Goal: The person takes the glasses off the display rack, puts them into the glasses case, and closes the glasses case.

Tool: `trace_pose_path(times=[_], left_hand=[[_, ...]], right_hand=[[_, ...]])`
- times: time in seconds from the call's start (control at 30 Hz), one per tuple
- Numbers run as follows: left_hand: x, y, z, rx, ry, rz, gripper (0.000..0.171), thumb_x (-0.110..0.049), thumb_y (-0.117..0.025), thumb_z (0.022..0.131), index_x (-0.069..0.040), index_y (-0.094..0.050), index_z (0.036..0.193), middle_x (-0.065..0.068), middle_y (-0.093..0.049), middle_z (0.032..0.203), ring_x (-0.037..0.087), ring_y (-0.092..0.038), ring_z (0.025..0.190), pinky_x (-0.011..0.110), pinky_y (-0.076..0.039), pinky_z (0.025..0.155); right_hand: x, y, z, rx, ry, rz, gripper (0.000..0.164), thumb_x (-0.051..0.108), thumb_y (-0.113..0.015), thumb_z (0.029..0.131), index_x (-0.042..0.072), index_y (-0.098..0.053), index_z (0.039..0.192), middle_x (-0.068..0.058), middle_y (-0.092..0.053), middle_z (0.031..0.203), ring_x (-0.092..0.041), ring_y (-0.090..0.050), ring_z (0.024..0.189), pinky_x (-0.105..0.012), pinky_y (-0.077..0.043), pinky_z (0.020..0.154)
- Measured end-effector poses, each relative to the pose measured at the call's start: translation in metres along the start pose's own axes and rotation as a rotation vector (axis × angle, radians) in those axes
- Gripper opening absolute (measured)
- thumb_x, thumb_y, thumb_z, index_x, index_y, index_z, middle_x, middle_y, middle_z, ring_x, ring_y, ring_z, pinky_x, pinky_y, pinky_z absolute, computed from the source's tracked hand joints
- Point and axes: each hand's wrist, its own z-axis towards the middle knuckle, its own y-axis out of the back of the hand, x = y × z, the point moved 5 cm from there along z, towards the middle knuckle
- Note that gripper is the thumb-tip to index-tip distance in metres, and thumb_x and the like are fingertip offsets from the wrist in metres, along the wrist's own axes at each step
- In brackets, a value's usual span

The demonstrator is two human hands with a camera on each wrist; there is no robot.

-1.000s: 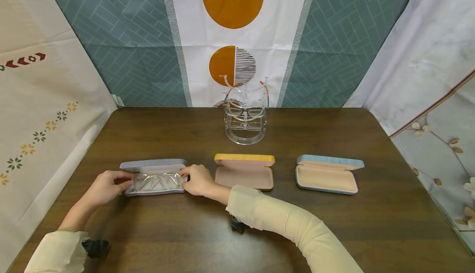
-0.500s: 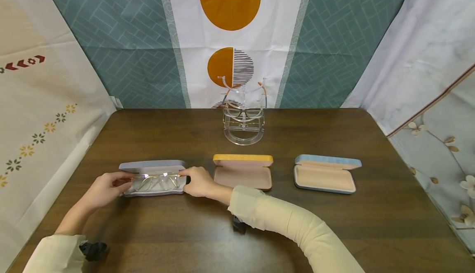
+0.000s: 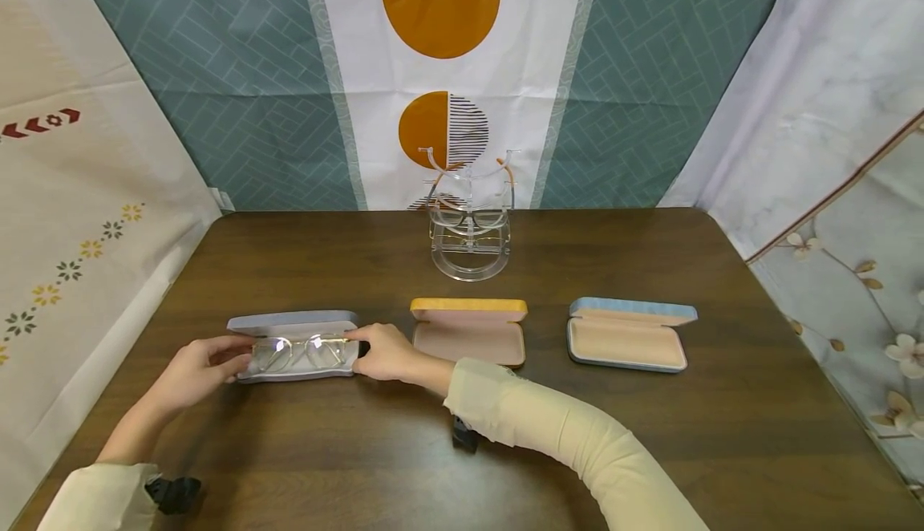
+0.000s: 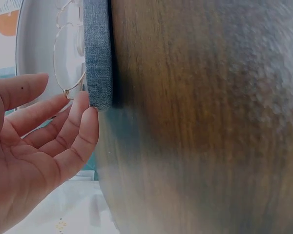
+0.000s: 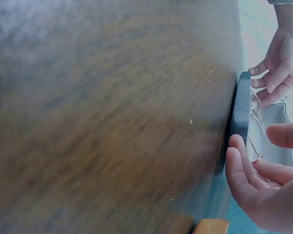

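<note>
Thin gold-rimmed eyeglasses [image 3: 299,346] lie in an open grey-blue glasses case [image 3: 297,377] at the left of the table, lenses toward the front. At the case's left end is my left hand [image 3: 196,372]; in the left wrist view its fingertips [image 4: 92,114] touch the case edge and the frame's corner, the thumb raised apart. My right hand [image 3: 390,353] is at the right end. Its fingers [image 5: 237,156] rest against case and frame in the right wrist view, with the thumb [image 5: 283,135] held off them.
An open yellow case [image 3: 469,345] stands in the middle, close beside my right forearm. Farther right is an open light-blue case [image 3: 628,345]. Behind them a clear display stand [image 3: 471,276] bears more eyeglasses [image 3: 469,218]. Cloth hangs around the table [image 3: 346,467].
The eyeglasses have tipped and settled lower into the grey-blue case. Both hands stay at its ends, with only slight motion. The whole view has shifted a little.
</note>
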Motion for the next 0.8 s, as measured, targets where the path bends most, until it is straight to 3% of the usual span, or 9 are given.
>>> trace_pose_path(times=[0.13,0.27,0.37,0.4,0.47,0.57,0.67,0.8], left_hand=[[0.003,-0.001,-0.001,0.001,0.017,-0.019,0.029,-0.008,-0.058,0.088,0.012,-0.058,0.11,0.012,-0.065,0.084,0.003,-0.057,0.065,0.023,-0.048,0.054],[0.004,0.0,-0.003,-0.005,0.011,-0.033,0.03,-0.007,-0.058,0.089,0.013,-0.056,0.111,0.016,-0.065,0.089,0.002,-0.058,0.068,0.024,-0.049,0.055],[0.002,0.001,-0.005,-0.026,-0.009,-0.042,0.029,-0.005,-0.058,0.088,0.014,-0.056,0.111,0.018,-0.065,0.09,0.002,-0.058,0.068,0.024,-0.049,0.054],[0.002,0.001,-0.006,-0.033,-0.016,-0.047,0.029,-0.005,-0.058,0.088,0.014,-0.056,0.111,0.019,-0.065,0.092,0.002,-0.058,0.068,0.024,-0.049,0.054],[0.001,0.002,-0.008,-0.049,-0.025,-0.056,0.029,-0.004,-0.057,0.088,0.014,-0.056,0.111,0.02,-0.064,0.092,0.002,-0.058,0.068,0.024,-0.049,0.054],[-0.001,0.004,-0.011,-0.071,-0.035,-0.061,0.028,-0.005,-0.057,0.088,0.012,-0.057,0.111,0.022,-0.063,0.095,0.002,-0.058,0.069,0.025,-0.05,0.054],[-0.004,0.006,-0.012,-0.089,-0.047,-0.055,0.027,-0.006,-0.057,0.089,0.01,-0.057,0.111,0.022,-0.063,0.096,0.002,-0.058,0.07,0.026,-0.05,0.055],[-0.007,0.009,-0.013,-0.109,-0.067,-0.066,0.027,-0.005,-0.057,0.089,0.009,-0.057,0.112,0.012,-0.064,0.097,0.003,-0.058,0.071,0.025,-0.05,0.055]], right_hand=[[-0.001,0.0,0.0,-0.014,0.014,0.017,0.055,0.002,-0.064,0.072,0.014,-0.057,0.125,-0.004,-0.058,0.119,-0.005,-0.024,0.038,-0.016,-0.029,0.04],[-0.002,0.002,-0.002,-0.011,0.019,0.055,0.051,0.004,-0.065,0.076,0.012,-0.057,0.125,0.0,-0.066,0.08,-0.003,-0.036,0.041,-0.015,-0.034,0.044],[-0.002,0.003,-0.004,-0.007,0.019,0.101,0.048,0.007,-0.065,0.079,0.01,-0.056,0.125,0.004,-0.053,0.051,-0.001,-0.043,0.043,-0.015,-0.037,0.046],[-0.002,0.004,-0.005,-0.01,0.022,0.112,0.046,0.007,-0.065,0.079,0.01,-0.057,0.125,0.006,-0.052,0.05,0.0,-0.045,0.043,-0.014,-0.037,0.046],[-0.002,0.006,-0.007,-0.019,0.026,0.142,0.044,0.008,-0.066,0.08,0.009,-0.058,0.123,0.005,-0.056,0.055,0.0,-0.047,0.045,-0.014,-0.038,0.046],[-0.002,0.009,-0.009,-0.04,0.036,0.189,0.039,0.009,-0.067,0.08,0.008,-0.061,0.119,0.0,-0.067,0.081,0.0,-0.051,0.048,-0.015,-0.04,0.046],[-0.001,0.013,-0.013,-0.053,0.041,0.24,0.033,0.009,-0.066,0.082,0.007,-0.063,0.115,-0.003,-0.064,0.106,-0.002,-0.052,0.05,-0.016,-0.041,0.045],[0.001,0.019,-0.018,-0.054,0.049,0.291,0.03,0.009,-0.065,0.083,0.005,-0.064,0.112,-0.006,-0.062,0.111,-0.005,-0.055,0.056,-0.018,-0.043,0.048]])
